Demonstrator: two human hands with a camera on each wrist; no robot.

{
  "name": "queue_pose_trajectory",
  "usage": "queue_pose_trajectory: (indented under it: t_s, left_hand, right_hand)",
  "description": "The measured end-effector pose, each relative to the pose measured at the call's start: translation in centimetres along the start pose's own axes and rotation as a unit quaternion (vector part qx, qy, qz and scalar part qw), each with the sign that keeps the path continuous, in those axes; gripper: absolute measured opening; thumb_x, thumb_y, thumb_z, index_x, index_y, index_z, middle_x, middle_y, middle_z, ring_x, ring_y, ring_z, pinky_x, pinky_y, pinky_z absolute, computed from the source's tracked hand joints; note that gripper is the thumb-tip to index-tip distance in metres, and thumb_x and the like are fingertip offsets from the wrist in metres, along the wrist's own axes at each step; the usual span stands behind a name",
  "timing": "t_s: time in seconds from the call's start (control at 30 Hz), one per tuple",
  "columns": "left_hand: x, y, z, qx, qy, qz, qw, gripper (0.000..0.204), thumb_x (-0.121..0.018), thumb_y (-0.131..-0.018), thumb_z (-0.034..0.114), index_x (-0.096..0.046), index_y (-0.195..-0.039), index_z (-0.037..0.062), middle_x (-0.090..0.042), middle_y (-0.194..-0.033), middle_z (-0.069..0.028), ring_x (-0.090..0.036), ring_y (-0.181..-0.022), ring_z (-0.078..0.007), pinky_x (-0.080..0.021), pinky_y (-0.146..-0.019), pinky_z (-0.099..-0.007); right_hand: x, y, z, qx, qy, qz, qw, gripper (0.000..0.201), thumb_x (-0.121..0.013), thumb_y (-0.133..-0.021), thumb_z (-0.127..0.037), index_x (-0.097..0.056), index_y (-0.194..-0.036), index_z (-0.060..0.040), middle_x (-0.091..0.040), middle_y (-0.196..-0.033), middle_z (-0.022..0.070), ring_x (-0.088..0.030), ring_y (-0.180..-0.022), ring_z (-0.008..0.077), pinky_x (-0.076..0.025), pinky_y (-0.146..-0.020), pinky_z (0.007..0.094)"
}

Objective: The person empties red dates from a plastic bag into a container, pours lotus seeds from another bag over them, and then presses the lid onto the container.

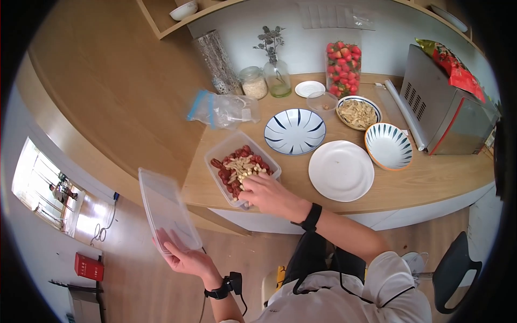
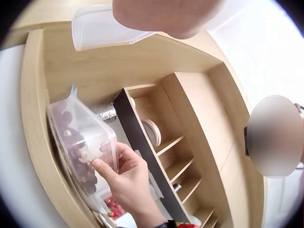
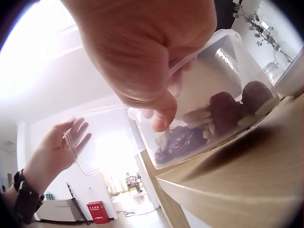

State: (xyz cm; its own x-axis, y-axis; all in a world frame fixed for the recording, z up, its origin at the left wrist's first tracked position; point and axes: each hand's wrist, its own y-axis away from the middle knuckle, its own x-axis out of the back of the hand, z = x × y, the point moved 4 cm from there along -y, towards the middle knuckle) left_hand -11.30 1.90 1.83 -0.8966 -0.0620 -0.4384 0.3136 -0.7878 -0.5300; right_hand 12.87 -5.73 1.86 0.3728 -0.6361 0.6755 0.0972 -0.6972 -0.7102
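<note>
A clear plastic container stands at the counter's front edge. Inside lie dark red wrinkled dates and pale oblong pieces. My right hand grips the container's near rim; in the right wrist view its thumb lies outside the wall, and the other fingers show through the clear plastic. To the left, off the counter, my left hand holds a translucent lid by its lower end, thumb on one face and fingers behind. The lid is tilted upright.
Behind the container lies a clear bag with blue strip. Rightward are a blue-striped plate, a white plate, a striped bowl and a bowl of dried slices. Strawberries and a microwave stand farther back.
</note>
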Motion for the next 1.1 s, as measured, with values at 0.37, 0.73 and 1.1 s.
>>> queue_pose_trajectory:
  t_s: [0.37,0.73,1.1]
  left_hand:
    - [-5.7,-1.3,-1.1,-0.257,-0.240,-0.177,0.919,0.043,-0.047,-0.081,-0.013,-0.060,-0.122,-0.0091,-0.066,-0.118,-0.0218,-0.063,-0.114,-0.0325,-0.046,-0.101,-0.0416]
    - [-10.6,1.9,-3.4,-0.377,-0.283,-0.418,0.776,0.046,-0.057,-0.066,-0.009,-0.071,-0.107,0.0051,-0.070,-0.107,-0.0114,-0.067,-0.105,-0.0302,-0.056,-0.085,-0.0394]
    - [-12.4,3.9,-3.4,-0.323,-0.285,-0.490,0.758,0.042,-0.080,-0.072,0.029,-0.071,-0.105,0.0054,-0.069,-0.108,-0.0097,-0.066,-0.103,-0.0306,-0.055,-0.086,-0.0391]
  right_hand:
    - [-5.0,-1.2,-3.3,-0.037,-0.019,0.007,0.999,0.026,-0.059,-0.079,-0.006,-0.067,-0.104,-0.0082,-0.054,-0.093,0.0064,-0.055,-0.094,0.0211,-0.042,-0.086,0.0346]
    - [0.7,0.0,3.9,-0.298,-0.228,0.176,0.910,0.044,-0.060,-0.090,-0.019,-0.049,-0.130,-0.0024,-0.052,-0.121,0.0195,-0.054,-0.111,0.0361,-0.044,-0.095,0.0422]
    - [-3.5,-0.6,7.2,-0.277,-0.249,-0.005,0.928,0.055,-0.059,-0.094,-0.026,-0.043,-0.140,-0.0023,-0.046,-0.138,0.0203,-0.054,-0.120,0.0323,-0.046,-0.098,0.0401]
